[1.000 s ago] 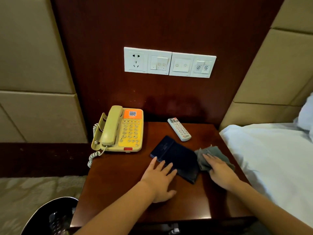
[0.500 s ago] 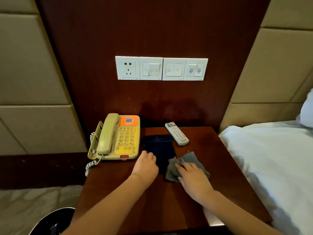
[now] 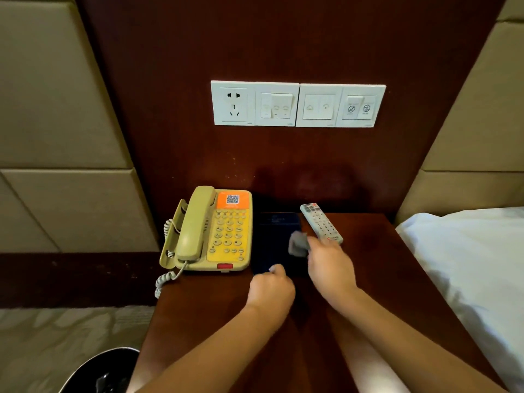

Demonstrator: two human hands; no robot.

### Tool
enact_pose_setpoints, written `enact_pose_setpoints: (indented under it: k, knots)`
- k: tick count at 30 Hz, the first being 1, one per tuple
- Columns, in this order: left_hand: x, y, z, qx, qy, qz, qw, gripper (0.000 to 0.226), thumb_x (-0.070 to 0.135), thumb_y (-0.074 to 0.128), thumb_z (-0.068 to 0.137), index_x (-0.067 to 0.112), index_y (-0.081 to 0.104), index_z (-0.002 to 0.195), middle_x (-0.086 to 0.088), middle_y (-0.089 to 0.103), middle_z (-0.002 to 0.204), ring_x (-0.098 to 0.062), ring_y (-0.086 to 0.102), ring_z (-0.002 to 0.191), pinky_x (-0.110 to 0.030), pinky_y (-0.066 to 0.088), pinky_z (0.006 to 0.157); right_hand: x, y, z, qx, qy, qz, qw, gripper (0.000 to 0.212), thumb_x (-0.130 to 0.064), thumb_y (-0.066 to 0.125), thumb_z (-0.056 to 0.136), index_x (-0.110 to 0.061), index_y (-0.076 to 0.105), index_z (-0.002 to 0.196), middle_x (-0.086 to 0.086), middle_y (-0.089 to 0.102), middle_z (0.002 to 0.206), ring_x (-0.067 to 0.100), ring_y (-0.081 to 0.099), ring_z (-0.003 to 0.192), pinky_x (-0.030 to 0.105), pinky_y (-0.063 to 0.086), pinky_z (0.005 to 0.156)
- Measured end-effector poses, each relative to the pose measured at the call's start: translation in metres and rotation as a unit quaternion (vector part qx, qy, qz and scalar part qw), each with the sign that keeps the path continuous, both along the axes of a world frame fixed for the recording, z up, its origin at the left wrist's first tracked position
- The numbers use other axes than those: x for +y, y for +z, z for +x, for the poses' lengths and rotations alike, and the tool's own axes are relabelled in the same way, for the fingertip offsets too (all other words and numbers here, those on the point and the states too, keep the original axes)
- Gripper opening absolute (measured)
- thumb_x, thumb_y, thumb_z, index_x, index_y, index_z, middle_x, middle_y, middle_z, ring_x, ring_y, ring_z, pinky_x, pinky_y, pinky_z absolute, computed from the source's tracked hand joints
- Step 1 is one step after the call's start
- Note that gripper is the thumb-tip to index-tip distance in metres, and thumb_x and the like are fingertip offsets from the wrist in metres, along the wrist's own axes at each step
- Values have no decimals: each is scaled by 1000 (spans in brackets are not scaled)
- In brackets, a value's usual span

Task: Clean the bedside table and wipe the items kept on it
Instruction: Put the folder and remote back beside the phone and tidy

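Folder (image 3: 276, 242) slid back beside phone (image 3: 209, 231); right hand (image 3: 330, 265) bunches cloth (image 3: 297, 243) on it; left hand (image 3: 270, 289) grip unclear.

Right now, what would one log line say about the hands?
step: wiping dark folder | left hand: grips its near edge | right hand: holds grey cloth on it | telephone, remote: on bedside table

Both bare forearms reach forward from the lower edge, side by side. The left hand (image 3: 270, 287) is curled, knuckles up, thumb tip forward — whether it grips anything cannot be told. The right hand (image 3: 330, 265), blurred, lies palm down a little further ahead, its fingers pinching a grey cloth (image 3: 297, 244).
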State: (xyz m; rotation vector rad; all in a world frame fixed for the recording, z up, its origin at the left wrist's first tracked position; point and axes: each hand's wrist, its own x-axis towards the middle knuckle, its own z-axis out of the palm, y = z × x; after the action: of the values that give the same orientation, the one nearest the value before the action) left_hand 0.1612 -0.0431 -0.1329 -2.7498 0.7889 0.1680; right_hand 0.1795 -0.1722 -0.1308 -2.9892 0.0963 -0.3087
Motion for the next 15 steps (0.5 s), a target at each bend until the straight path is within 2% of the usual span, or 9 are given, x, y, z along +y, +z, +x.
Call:
enact_pose_setpoints:
  k: [2, 4, 6, 7, 9, 10, 11, 15]
  knots:
    - [0, 2, -4, 14, 13, -9, 1000, 40, 3, 41, 95, -4, 41, 135, -28, 33, 140, -32, 61, 99, -31, 34, 53, 9, 5, 16, -39, 18, 36, 998, 31, -20, 46, 96, -17, 53, 126, 4, 57, 117, 25, 52, 113, 36, 48, 85]
    - [3, 1, -4, 28, 10, 0, 1000, 43, 3, 38, 96, -4, 37, 139, -30, 28, 145, -32, 63, 97, -30, 32, 49, 25, 5, 37, -41, 47, 22, 998, 32, -22, 47, 96, -19, 52, 128, 5, 56, 118, 26, 51, 113, 39, 48, 87]
    - [6, 3, -3, 36, -7, 17, 999, 49, 2, 35, 97, -4, 24, 145, -32, 19, 150, -33, 63, 99, -28, 28, 44, 38, 4, 56, -33, 52, -2, 998, 33, -22, 47, 96, -21, 52, 128, 4, 53, 121, 26, 48, 115, 39, 47, 88]
    - [6, 5, -3, 42, -13, 24, 999, 52, 1, 34, 98, -4, 18, 147, -31, 16, 152, -34, 61, 104, -30, 32, 45, 43, 3, 64, -17, 51, -14, 998, 33, -22, 47, 96, -21, 53, 128, 5, 52, 123, 26, 47, 117, 40, 45, 89]
    - [7, 11, -5, 57, -12, 26, 998, 54, 1, 32, 98, -1, 13, 149, -27, 11, 154, -35, 51, 122, -37, 47, 63, 53, 0, 75, 46, 62, -36, 996, 32, -19, 46, 95, -20, 56, 125, 6, 50, 127, 27, 44, 120, 41, 41, 92]
    - [7, 13, -6, 62, -11, 21, 998, 54, 1, 31, 99, 0, 13, 149, -25, 10, 155, -35, 45, 128, -37, 49, 71, 56, -2, 77, 80, 78, -43, 993, 32, -17, 46, 95, -20, 57, 125, 7, 48, 131, 28, 41, 122, 42, 40, 95]
    - [7, 13, -5, 61, -14, 18, 998, 53, 1, 30, 99, 0, 15, 149, -25, 10, 155, -35, 44, 129, -36, 48, 73, 56, -5, 77, 107, 100, -49, 988, 34, -15, 45, 95, -20, 57, 127, 7, 45, 136, 29, 38, 125, 43, 38, 98]
    - [4, 9, -2, 49, -18, 16, 998, 44, 5, 33, 99, -1, 34, 142, -31, 20, 151, -33, 50, 124, -34, 42, 71, 45, -5, 63, 163, 215, -45, 962, 39, -14, 48, 95, -22, 55, 133, 2, 34, 150, 26, 28, 136, 41, 31, 109]
